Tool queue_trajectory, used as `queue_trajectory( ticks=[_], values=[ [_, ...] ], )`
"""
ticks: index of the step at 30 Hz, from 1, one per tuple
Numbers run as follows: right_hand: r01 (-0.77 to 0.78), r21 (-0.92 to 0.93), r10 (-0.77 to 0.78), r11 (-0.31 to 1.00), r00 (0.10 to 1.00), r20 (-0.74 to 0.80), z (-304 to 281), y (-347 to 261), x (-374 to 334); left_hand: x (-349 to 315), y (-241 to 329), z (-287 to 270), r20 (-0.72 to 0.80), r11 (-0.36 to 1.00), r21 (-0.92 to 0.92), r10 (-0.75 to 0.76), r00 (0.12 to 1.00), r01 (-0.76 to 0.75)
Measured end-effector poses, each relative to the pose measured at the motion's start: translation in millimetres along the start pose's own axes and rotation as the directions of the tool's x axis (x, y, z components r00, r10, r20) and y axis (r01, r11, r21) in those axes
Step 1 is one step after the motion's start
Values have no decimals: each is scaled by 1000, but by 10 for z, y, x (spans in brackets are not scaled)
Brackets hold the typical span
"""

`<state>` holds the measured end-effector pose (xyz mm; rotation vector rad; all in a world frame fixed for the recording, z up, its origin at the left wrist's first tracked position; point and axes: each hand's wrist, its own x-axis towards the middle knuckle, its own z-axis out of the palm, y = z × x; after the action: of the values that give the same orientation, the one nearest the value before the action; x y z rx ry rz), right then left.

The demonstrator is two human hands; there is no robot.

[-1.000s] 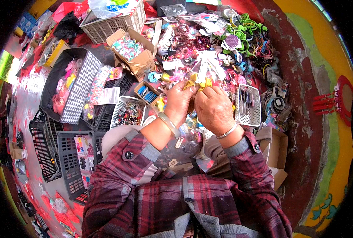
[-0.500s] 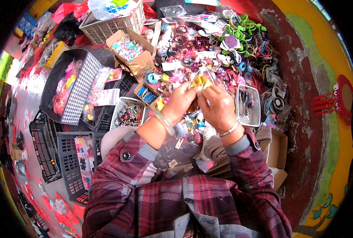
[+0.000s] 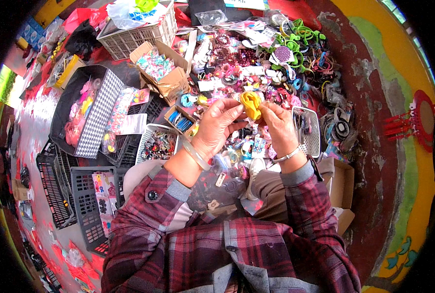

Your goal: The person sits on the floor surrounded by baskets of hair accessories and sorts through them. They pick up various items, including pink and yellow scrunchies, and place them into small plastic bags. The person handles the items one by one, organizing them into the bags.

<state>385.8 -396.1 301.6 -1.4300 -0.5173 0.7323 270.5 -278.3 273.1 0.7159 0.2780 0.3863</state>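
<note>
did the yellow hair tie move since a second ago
Yes. The yellow hair tie has risen between both hands, up the picture, away from the white basket and toward the spread of accessories.

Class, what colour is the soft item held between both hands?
Yellow item, clearest in the head view.

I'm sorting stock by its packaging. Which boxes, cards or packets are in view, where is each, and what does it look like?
Open cardboard box: left of the hands, brown, filled with pastel items.
Small box: beside the left hand, brown, holding blue pieces.
Backing cards: in a grey crate at lower left, white with small coloured items.
Clear plastic packet: top centre, transparent.
Cardboard box: by the right elbow, plain brown.
</note>
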Motion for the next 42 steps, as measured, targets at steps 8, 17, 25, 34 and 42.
queue_trajectory(
  ticks=[8,17,25,34,42],
  values=[
    [259,-448,-218,856,965,143,-16,143,16,-34,45,-7,-79,969,194,-139,987,152],
    [359,-684,-327,635,927,184,67,4,-34,-60,183,55,-63,914,333,-223,973,231],
    [382,-751,-384,538,905,185,95,14,-44,-32,121,-15,-96,940,262,-198,975,217],
    [235,-737,-173,634,972,162,43,-10,-6,53,-62,-155,-62,631,768,244,968,-110],
    [84,-252,-75,964,996,45,-79,311,131,33,-72,-122,58,421,883,341,938,-208]
  ],
)
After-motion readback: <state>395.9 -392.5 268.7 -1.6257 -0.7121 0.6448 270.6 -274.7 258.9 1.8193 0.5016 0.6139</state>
